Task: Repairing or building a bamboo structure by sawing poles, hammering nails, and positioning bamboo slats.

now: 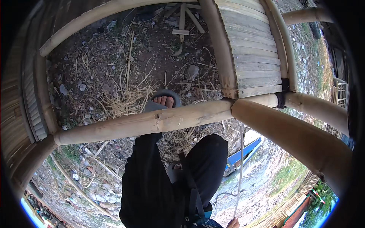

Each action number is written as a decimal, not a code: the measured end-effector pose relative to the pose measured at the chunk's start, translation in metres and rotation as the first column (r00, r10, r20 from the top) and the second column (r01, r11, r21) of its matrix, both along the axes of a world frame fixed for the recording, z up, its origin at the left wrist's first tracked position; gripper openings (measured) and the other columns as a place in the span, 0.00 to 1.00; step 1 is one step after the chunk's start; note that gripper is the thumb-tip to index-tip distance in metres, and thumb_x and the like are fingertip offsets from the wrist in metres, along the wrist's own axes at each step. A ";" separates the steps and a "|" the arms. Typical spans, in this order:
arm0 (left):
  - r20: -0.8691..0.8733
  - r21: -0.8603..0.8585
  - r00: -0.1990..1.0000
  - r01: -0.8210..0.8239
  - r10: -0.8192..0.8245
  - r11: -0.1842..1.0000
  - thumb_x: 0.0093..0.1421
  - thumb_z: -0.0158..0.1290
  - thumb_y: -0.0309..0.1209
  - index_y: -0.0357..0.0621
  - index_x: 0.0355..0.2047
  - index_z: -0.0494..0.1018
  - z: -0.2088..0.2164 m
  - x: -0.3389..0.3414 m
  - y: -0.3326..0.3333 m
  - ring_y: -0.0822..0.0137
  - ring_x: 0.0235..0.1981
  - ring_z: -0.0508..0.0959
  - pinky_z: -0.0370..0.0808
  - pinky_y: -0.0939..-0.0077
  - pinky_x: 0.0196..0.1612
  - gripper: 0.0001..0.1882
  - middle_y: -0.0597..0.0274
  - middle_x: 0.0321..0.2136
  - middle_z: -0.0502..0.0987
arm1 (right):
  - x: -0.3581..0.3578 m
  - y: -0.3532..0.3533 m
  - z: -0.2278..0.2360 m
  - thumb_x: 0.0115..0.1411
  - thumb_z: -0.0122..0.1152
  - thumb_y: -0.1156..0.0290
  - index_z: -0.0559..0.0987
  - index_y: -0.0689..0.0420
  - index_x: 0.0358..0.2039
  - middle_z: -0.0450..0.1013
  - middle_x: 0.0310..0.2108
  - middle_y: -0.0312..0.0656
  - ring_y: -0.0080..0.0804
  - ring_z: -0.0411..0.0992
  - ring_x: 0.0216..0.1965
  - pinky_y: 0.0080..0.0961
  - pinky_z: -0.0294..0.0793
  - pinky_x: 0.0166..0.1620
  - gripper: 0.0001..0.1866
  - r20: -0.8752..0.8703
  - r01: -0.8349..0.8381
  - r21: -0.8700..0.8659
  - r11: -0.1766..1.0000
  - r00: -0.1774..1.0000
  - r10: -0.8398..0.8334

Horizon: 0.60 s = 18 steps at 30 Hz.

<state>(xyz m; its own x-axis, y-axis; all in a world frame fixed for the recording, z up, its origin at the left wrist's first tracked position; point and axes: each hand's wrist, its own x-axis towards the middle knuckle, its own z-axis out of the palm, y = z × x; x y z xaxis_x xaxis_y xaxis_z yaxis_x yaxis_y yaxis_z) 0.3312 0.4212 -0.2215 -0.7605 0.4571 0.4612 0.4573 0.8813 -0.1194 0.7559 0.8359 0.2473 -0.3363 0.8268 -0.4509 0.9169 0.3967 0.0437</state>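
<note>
Outdoors over littered ground (148,57), slatted panel (256,53) far right apparently braced by bamboo; grasping thin pale strip (240,171), near right, in curled fingers of right hand (233,222), seemingly to keep it straight below crosswise pole (182,118); cannot tell left hand grip, out of view.

Thin strip (240,167) runs from the right hand (233,223) up toward the crosswise pole (190,116) ahead; straw's pile (123,100) sits past that, off hand-left, slatted panel (255,53) way farther ahead, slightly right.
</note>
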 end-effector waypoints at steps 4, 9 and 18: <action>0.117 0.024 0.993 0.030 -0.033 0.999 0.73 0.53 0.44 0.38 0.63 0.72 0.034 0.017 -0.021 0.48 0.60 0.78 0.78 0.50 0.62 0.26 0.44 0.61 0.75 | -0.110 -0.051 0.055 0.72 0.61 0.51 0.82 0.62 0.54 0.81 0.36 0.60 0.51 0.79 0.40 0.46 0.79 0.45 0.25 0.446 0.101 -0.007 0.995 0.891 -0.087; 0.267 0.126 0.963 0.012 -0.046 0.992 0.73 0.53 0.44 0.37 0.62 0.72 0.087 0.042 -0.029 0.47 0.61 0.77 0.78 0.50 0.61 0.26 0.42 0.61 0.74 | -0.110 0.006 0.090 0.71 0.60 0.49 0.83 0.60 0.54 0.80 0.34 0.60 0.49 0.79 0.39 0.46 0.79 0.44 0.26 0.514 -0.197 -0.366 0.910 0.772 0.374; 0.224 0.457 0.934 0.152 -0.278 0.876 0.73 0.52 0.42 0.34 0.61 0.71 0.383 0.055 -0.075 0.45 0.62 0.76 0.79 0.50 0.61 0.25 0.39 0.61 0.74 | -0.159 -0.008 0.069 0.70 0.58 0.43 0.82 0.53 0.57 0.82 0.37 0.61 0.47 0.82 0.38 0.55 0.77 0.47 0.28 0.362 -0.332 -0.639 0.693 0.666 0.653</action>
